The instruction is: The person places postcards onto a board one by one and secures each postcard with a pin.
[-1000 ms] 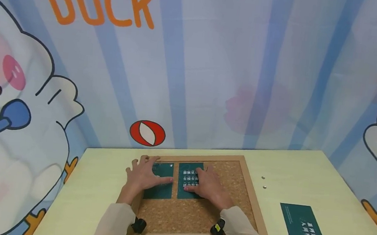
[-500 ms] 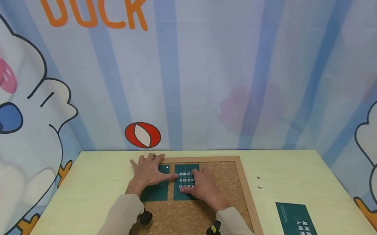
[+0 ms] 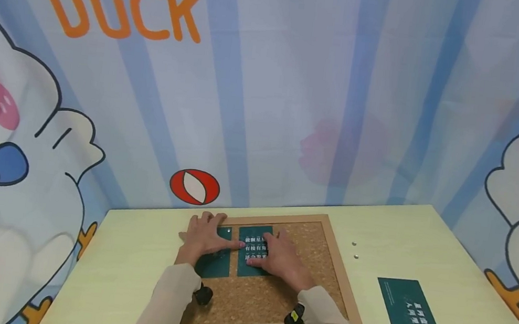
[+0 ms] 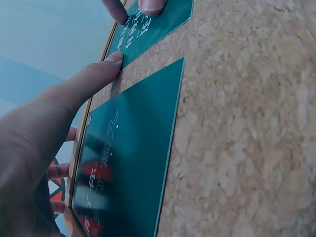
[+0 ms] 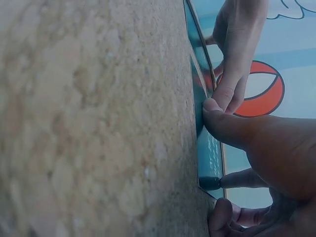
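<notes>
Two dark green cards with white characters lie side by side on a wood-framed cork board (image 3: 244, 303). My left hand (image 3: 201, 238) spreads over the left card (image 3: 215, 268), fingers at the board's far frame. Its thumb reaches across the gap and touches the left edge of the right card (image 3: 247, 269). On that same card, the thumb and a straight finger of my right hand (image 3: 283, 259) press down, spread apart. My right hand's other fingers (image 5: 222, 215) are bent beside the card's edge. A small silvery dot (image 3: 229, 230) shows at the left card's upper right corner.
To the right of the board, a third green card (image 3: 407, 309) lies on the pale yellow table (image 3: 136, 254). Two tiny silvery pieces (image 3: 355, 250) rest between it and the table's back. A curtain (image 3: 284, 106) printed with ducks hangs behind.
My left thumb has moved right, from over the left card to the right card's edge. My right hand stays on that card. The head view has shifted slightly.
</notes>
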Demonstrator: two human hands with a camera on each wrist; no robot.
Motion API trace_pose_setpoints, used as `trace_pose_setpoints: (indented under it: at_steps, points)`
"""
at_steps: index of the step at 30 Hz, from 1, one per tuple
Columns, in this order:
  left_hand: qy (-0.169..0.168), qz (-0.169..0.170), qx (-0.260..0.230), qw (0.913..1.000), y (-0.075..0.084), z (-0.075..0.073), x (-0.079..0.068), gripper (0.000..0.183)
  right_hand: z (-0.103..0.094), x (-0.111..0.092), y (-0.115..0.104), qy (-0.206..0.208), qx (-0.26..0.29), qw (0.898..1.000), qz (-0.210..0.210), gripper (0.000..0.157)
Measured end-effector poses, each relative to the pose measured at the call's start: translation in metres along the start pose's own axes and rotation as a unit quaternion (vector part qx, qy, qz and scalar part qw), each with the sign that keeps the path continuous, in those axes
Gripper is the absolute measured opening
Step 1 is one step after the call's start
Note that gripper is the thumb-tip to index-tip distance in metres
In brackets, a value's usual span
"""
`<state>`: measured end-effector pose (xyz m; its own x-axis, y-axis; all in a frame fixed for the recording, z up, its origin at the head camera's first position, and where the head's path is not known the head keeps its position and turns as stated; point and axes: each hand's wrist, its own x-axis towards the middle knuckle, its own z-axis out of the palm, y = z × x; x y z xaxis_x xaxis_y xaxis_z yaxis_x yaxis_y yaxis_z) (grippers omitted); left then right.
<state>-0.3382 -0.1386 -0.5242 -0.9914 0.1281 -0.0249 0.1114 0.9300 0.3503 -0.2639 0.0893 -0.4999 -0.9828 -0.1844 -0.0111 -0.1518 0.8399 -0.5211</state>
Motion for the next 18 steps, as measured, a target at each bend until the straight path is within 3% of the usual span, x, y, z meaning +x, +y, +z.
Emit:
trace_pose_setpoints:
  at_steps: [10, 18]
  points:
    - [-0.017, -0.020, -0.003, 0.9996, 0.009, -0.010, -0.004, 0.108, -0.006, -0.002, 0.010, 0.006, 0.063, 0.998, -0.009, 0.083]
    - [-0.021, -0.025, -0.009, 0.9994, 0.007, -0.007, -0.002, 0.110, -0.051, -0.014, 0.042, 0.057, 0.031, 0.998, -0.016, 0.063]
